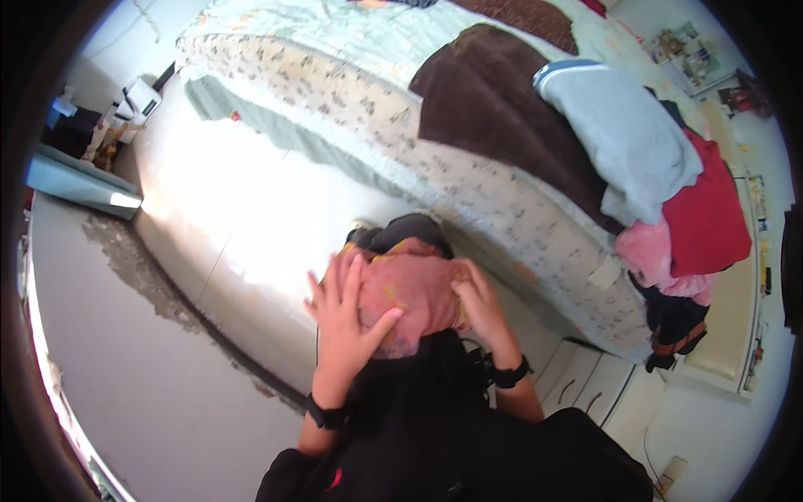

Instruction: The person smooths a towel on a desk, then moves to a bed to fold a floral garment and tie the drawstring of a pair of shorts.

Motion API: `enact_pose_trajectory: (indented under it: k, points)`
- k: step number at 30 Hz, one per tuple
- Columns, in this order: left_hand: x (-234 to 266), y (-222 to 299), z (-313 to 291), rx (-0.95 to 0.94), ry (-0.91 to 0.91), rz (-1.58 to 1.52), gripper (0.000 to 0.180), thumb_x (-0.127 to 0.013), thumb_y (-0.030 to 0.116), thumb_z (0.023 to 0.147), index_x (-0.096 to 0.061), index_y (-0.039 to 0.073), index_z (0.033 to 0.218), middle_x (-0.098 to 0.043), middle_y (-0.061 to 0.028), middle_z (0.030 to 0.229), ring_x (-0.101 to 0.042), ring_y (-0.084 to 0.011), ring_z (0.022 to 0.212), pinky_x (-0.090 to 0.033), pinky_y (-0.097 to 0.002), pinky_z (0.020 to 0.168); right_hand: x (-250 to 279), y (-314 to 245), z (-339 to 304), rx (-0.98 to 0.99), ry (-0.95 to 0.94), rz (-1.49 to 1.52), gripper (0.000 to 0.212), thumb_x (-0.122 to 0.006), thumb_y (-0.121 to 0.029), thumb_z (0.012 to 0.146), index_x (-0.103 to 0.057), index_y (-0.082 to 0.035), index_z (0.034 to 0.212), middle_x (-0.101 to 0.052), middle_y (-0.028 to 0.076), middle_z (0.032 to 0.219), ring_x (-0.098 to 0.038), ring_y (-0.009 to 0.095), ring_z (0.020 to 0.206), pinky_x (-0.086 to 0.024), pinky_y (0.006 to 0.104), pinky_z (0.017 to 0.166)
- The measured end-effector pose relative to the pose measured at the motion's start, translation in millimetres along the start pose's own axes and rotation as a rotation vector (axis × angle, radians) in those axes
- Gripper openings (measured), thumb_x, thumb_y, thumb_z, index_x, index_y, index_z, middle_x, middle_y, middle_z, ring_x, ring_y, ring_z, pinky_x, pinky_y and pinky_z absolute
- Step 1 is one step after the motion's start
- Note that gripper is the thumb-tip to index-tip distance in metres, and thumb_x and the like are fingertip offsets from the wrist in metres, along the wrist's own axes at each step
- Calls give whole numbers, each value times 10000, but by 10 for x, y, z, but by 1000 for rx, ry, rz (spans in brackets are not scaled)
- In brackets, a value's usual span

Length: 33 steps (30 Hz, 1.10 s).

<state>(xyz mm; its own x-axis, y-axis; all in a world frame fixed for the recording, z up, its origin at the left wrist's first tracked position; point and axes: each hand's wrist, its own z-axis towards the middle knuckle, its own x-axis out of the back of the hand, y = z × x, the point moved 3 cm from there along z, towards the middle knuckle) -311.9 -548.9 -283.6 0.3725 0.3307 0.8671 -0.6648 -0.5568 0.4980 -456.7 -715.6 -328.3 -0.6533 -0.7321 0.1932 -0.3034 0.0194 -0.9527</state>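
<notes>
A pink patterned cloth point(410, 289) with yellow trim lies bunched over my lap, below dark trousers or shoes. My left hand point(341, 294) rests on its left side, fingers spread apart and thumb stretched across the fabric. At the cloth's right edge, my right hand point(477, 294) has its fingers curled in on the fabric, gripping it. Black bands circle both wrists. The underside of the cloth and some of the right fingertips are hidden.
Ahead stands a bed with a flowered mattress point(335, 96). Over its edge hang a dark brown cloth point(493, 100), a light blue garment point(623, 134), a red cloth point(711, 209) and a pink one point(648, 251). White drawers point(577, 381) sit at right; a grey wall point(125, 335) with peeling paint rises at left.
</notes>
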Motion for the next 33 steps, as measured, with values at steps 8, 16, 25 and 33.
enact_pose_trajectory:
  k: [8,16,25,33]
  points:
    - [-158,-74,29,60,47,-663,1037,-796,294,688,-145,-50,1418,-362,-267,1361,-416,-359,1247,-370,-383,1013,86,-100,37,-5,-46,-178,294,-521,-213,876,-525,-47,1118,-621,170,936,-615,287,894,-454,327,796]
    - [9,-117,41,180,164,-1318,1015,-731,146,748,-13,58,1460,-345,-212,1381,-413,-287,1245,-368,-393,1014,-133,-295,55,59,-158,14,321,-542,-138,896,-472,-32,1191,-582,85,1053,-529,131,1005,-425,286,874]
    - [229,-79,148,174,-23,-1953,798,-634,282,847,-168,64,1456,-288,-130,1445,-312,-238,1323,-288,-349,1075,-339,-635,30,149,-397,322,611,-629,-166,864,-275,-66,1353,-459,64,1249,-422,148,1189,-343,320,1000]
    - [157,-282,117,240,-120,-1982,652,-467,338,946,-173,50,1452,-281,-121,1466,-312,-240,1331,-280,-347,1086,-543,-777,124,-146,-421,451,489,-710,-97,791,-424,-66,1188,-526,38,1132,-500,124,1076,-407,292,928]
